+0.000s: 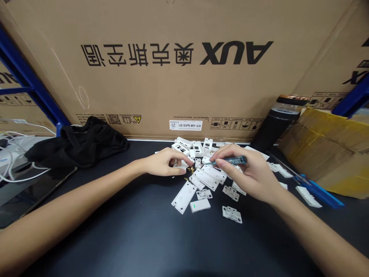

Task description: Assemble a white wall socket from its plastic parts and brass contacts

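My right hand [253,173] grips a small screwdriver [235,160] by its clear teal handle, with the shaft pointing left over a pile of white plastic parts. On the left side of the pile, my left hand [164,161] is curved with thumb and index finger apart. Small brass-coloured pieces [190,169] lie just beyond its fingertips. Between the hands are white rectangular housings [198,148] and flat white plates [206,177]. Nearer to me lie a long white plate [183,197], a white block with a green mark [200,206] and a white moulded piece [232,214].
A large cardboard box [184,88] stands behind the black table [138,238]. At left are a black cloth [80,144], white cables [14,157] and a dark glossy panel [43,188]. A black bottle [273,127], a taped carton [328,150] and a blue-handled tool [319,192] are at right.
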### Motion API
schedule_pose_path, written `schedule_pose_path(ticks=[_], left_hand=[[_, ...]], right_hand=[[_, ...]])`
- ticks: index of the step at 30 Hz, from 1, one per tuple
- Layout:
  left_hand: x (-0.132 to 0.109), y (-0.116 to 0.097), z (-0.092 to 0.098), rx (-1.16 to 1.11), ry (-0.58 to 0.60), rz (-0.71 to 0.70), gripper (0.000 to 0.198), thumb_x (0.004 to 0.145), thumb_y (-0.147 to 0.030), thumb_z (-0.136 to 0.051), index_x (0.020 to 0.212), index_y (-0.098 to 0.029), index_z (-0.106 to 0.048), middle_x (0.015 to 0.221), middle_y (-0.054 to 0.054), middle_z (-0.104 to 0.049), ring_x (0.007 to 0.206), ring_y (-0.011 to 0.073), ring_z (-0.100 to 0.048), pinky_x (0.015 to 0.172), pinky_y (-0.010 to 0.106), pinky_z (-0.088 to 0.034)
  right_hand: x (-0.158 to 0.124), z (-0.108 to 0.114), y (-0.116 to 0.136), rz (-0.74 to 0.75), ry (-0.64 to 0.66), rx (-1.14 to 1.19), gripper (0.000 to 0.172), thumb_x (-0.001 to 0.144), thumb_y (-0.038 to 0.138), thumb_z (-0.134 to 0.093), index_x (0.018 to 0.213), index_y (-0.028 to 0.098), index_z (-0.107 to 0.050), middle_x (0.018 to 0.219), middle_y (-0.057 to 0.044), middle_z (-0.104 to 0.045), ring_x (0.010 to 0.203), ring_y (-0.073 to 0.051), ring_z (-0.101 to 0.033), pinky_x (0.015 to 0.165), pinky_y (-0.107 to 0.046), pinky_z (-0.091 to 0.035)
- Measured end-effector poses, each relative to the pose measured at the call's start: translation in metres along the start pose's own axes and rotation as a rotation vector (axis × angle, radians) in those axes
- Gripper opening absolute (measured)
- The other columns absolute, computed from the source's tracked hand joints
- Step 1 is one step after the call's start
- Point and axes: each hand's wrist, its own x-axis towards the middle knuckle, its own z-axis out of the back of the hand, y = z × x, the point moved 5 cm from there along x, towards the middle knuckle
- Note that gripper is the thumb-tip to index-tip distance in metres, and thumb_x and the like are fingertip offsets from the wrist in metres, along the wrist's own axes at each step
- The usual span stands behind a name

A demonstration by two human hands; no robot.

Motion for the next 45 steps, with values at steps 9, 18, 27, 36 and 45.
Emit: schedule_pose_path(ticks=[9, 18, 27, 36, 45], left_hand=[[-0.003, 0.000, 0.003, -0.112, 0.104, 0.153, 0.039, 0.086, -0.022, -0.065, 0.123, -0.018, -0.075, 0.070, -0.002, -0.063, 0.062, 0.0115, -0.052, 0.061, 0.023, -0.038], [-0.004, -0.006, 0.027, -0.034, 0.095, 0.199, 0.025, 0.081, -0.014, -0.052, 0.095, -0.015, -0.072, 0.078, 0.001, -0.067, 0.072, 0.0133, -0.059, 0.069, 0.024, -0.043], [0.002, -0.027, 0.004, 0.270, 0.246, 0.237, 0.029, 0.092, -0.040, -0.067, 0.112, -0.020, -0.071, 0.093, 0.002, -0.074, 0.080, 0.0170, -0.067, 0.071, 0.026, -0.042], [0.006, -0.023, -0.023, 0.257, 0.176, 0.213, 0.021, 0.100, -0.035, -0.059, 0.101, -0.021, -0.075, 0.092, 0.001, -0.077, 0.080, 0.0146, -0.068, 0.070, 0.024, -0.043], [0.003, -0.024, 0.000, 0.273, 0.173, 0.236, 0.022, 0.100, -0.034, -0.058, 0.099, -0.021, -0.076, 0.086, 0.000, -0.077, 0.077, 0.0142, -0.068, 0.070, 0.024, -0.043]], right_hand=[[-0.003, -0.005, -0.010, -0.052, 0.027, -0.006, 0.011, 0.099, 0.028, -0.062, 0.092, 0.021, -0.067, 0.092, -0.004, -0.074, 0.082, -0.016, -0.069, 0.076, -0.029, -0.052], [-0.003, -0.001, -0.011, -0.056, -0.038, -0.021, 0.018, 0.102, 0.032, -0.055, 0.090, 0.022, -0.063, 0.088, -0.003, -0.070, 0.081, -0.017, -0.066, 0.075, -0.031, -0.049], [-0.003, -0.012, -0.022, -0.165, 0.249, -0.261, 0.016, 0.098, 0.026, -0.050, 0.090, 0.022, -0.063, 0.079, -0.001, -0.067, 0.068, -0.015, -0.056, 0.066, -0.030, -0.039], [-0.010, -0.027, -0.029, -0.186, 0.441, -0.337, 0.012, 0.090, 0.021, -0.051, 0.087, 0.022, -0.062, 0.078, 0.001, -0.065, 0.070, -0.016, -0.053, 0.068, -0.029, -0.034], [-0.011, -0.030, -0.029, -0.213, 0.528, -0.365, 0.011, 0.084, 0.017, -0.052, 0.084, 0.022, -0.062, 0.078, 0.000, -0.068, 0.070, -0.016, -0.055, 0.067, -0.029, -0.033]])
